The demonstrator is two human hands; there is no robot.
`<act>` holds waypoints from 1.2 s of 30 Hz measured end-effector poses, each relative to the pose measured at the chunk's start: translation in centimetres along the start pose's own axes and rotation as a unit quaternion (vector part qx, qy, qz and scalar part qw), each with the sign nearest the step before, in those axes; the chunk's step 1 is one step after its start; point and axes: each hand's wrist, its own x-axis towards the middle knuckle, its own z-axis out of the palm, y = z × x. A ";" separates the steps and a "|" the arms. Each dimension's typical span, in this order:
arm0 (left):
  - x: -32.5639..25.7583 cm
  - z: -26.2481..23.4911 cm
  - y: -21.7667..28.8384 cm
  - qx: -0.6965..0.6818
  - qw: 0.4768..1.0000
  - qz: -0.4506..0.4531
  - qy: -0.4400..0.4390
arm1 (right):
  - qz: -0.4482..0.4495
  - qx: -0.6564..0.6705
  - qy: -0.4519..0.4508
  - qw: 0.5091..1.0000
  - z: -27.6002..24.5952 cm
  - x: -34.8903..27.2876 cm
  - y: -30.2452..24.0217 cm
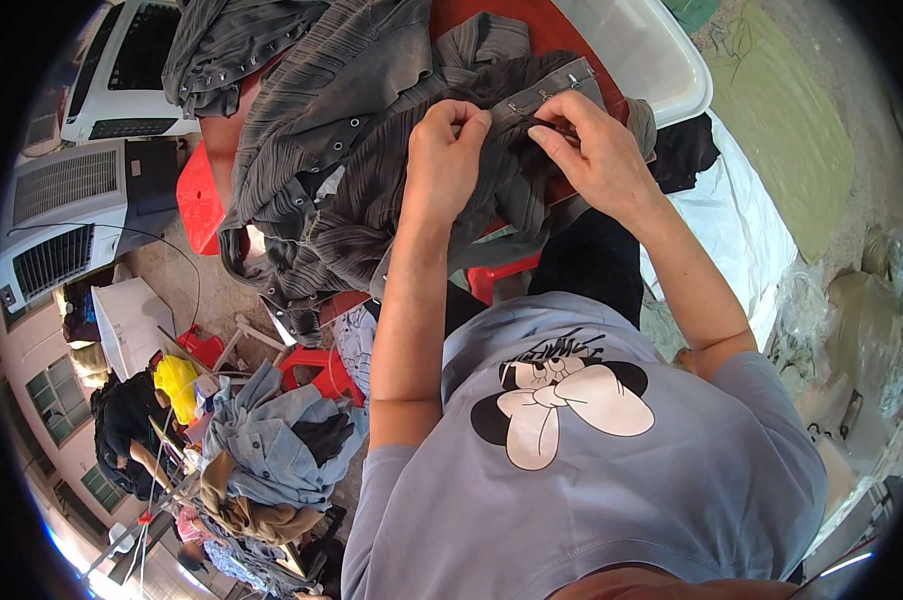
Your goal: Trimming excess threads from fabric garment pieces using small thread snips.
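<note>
Dark grey pleated garments (357,235) lie heaped in front of me, partly over a red surface (547,25). A flat grey band (532,95) on one garment carries small metal fasteners along its edge. My left hand (444,155) is closed in a pinch on this garment, left of the band. To the right, my right hand (602,155) has thumb and fingers drawn together at the band's lower edge, gripping the cloth. The fingertips hide what exactly they pinch. More metal rings or snaps (354,122) show on a neighbouring strip of cloth.
A white plastic tub (684,75) stands at the far right. Red stools (322,372) and a pile of blue garments (272,435) are at lower left, near a person in black (127,430). White air-cooler-like units (67,190) stand left. Green sheeting (782,130) covers the right floor.
</note>
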 end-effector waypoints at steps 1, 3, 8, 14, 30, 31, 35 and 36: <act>0.2 -0.2 -0.2 -0.047 0.998 -0.026 -0.024 | -0.034 -0.045 0.010 0.998 0.0 0.2 -0.1; 0.2 -0.3 -0.1 -0.072 0.996 -0.026 -0.035 | -0.067 -0.090 0.020 0.993 0.1 0.5 -0.2; 0.7 -0.7 -0.2 -0.183 0.979 -0.065 -0.063 | -0.177 -0.224 0.029 0.958 0.2 1.6 -0.8; 1.0 -1.0 -0.2 -0.241 0.964 -0.079 -0.078 | -0.207 -0.263 -0.016 0.942 0.3 2.5 -1.6; 1.1 -1.1 -0.4 -0.264 0.957 -0.086 -0.088 | -0.189 -0.193 -0.015 0.963 1.0 2.9 -0.5; 1.1 -1.0 -0.3 -0.264 0.957 -0.085 -0.088 | -0.177 -0.186 -0.022 0.966 1.0 2.9 -0.4; 1.0 -1.0 -0.3 -0.254 0.959 -0.086 -0.088 | -0.167 -0.171 -0.033 0.971 1.0 2.9 -0.4; 1.0 -0.9 -0.3 -0.254 0.959 -0.086 -0.089 | -0.166 -0.171 -0.033 0.971 1.0 2.9 -0.3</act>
